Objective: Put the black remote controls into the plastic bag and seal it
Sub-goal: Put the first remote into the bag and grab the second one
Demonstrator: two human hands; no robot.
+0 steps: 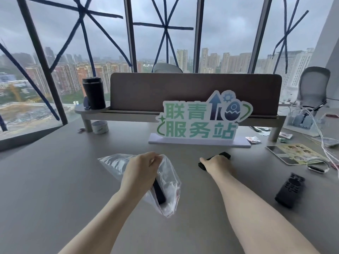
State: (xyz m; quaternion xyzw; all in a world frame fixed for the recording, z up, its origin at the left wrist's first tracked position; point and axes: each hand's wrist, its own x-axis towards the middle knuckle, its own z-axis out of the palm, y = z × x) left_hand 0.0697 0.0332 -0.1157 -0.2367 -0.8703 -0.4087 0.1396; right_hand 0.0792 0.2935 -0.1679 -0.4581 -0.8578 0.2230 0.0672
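Now R hand (216, 163) grips remote (222, 155) — long axis diagonal.

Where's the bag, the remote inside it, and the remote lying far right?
Bag (169, 177): head view, clear side wall below the left hand.
Remote in bag (160, 194): head view, lower black body.
Far-right remote (289, 189): head view, middle of its button face.

Both bare forearms reach forward, left hand (141, 169) pinched closed, right hand (215, 162) curled, knuckles up.
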